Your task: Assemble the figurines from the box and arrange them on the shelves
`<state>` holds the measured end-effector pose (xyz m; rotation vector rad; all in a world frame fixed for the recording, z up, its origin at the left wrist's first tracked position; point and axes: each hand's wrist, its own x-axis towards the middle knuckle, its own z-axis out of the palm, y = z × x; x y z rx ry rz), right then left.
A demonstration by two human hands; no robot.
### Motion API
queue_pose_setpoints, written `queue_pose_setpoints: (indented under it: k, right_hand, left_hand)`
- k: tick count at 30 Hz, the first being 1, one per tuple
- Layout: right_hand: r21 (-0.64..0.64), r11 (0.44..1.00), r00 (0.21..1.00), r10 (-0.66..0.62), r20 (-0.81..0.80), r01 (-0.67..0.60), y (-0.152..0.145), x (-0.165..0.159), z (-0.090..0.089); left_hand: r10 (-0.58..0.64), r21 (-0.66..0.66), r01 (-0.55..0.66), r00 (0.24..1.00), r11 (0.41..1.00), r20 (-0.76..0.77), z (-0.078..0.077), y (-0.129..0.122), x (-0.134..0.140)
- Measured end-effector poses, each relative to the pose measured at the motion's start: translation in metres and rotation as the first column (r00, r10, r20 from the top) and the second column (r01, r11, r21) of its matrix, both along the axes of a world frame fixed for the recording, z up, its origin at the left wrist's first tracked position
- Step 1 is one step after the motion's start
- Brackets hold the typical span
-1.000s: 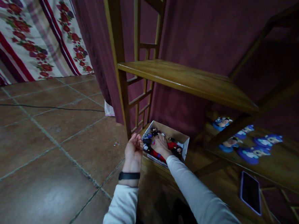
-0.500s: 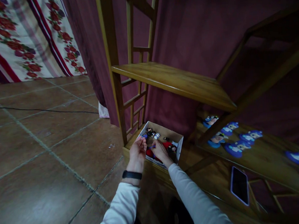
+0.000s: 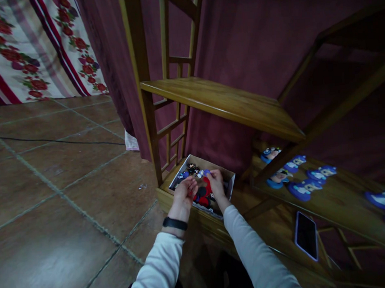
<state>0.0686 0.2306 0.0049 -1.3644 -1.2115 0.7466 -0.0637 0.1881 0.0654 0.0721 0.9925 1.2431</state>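
Observation:
A shallow white cardboard box with small figurines in it sits on the low wooden ledge. My right hand is over its right side, with thumb and fingers pinched on a small blue-purple figurine. Above the box's near left part is my left hand, palm turned inward and fingers loosely curled and apart; I see nothing in it. Red and black figurines lie between and below the hands. Dark-haired figurines are at the far left corner, and a blue one lies by the left wall.
A wooden shelf board overhangs behind the box, joined to an upright post. On the right, several blue-based figurines stand on a lower shelf, with a phone in front. A black cable crosses the tiled floor.
My right hand has risen from inside the box toward its far right side, with the blue-purple figurine in its fingers. My left hand has shifted slightly right and down.

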Motion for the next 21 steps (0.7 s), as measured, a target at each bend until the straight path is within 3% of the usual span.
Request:
queue_pose_setpoints:
  k: [3,6,10,13,15,18,21]
  right_hand:
    - [0.044,0.980,0.969,0.184,0.166,-0.193,-0.024,-0.019,0.008]
    - [0.082,0.936,0.904,0.304,0.299,-0.342,-0.047,-0.035,0.014]
    - [0.087,0.895,0.879,0.405,0.253,-0.438,-0.043,-0.036,0.015]
    - [0.006,0.969,0.953,0.241,0.182,-0.246,-0.015,-0.023,0.010]
    - [-0.091,0.996,0.955,0.050,0.293,-0.024,0.007,-0.015,0.006]
    - [-0.214,0.968,0.833,0.009,0.553,0.132,0.034,-0.012,-0.001]
    - [-0.266,0.939,0.722,0.030,0.691,0.216,0.048,-0.020,-0.009]
  left_hand:
    - [-0.052,-0.037,0.053,0.998,0.998,0.038,-0.003,-0.001,0.005]
    - [0.040,-0.014,-0.039,0.995,0.999,0.093,-0.008,0.001,0.006]
    - [0.091,0.056,-0.099,0.988,0.994,0.124,-0.013,0.004,-0.001]
    - [0.182,0.059,-0.188,0.978,0.980,0.102,-0.012,0.007,-0.009]
    - [0.226,0.049,-0.231,0.970,0.972,0.086,-0.010,0.009,-0.013]
    - [0.224,0.021,-0.226,0.972,0.974,0.068,-0.008,0.011,-0.017]
    - [0.197,-0.004,-0.198,0.977,0.980,0.075,-0.006,0.011,-0.020]
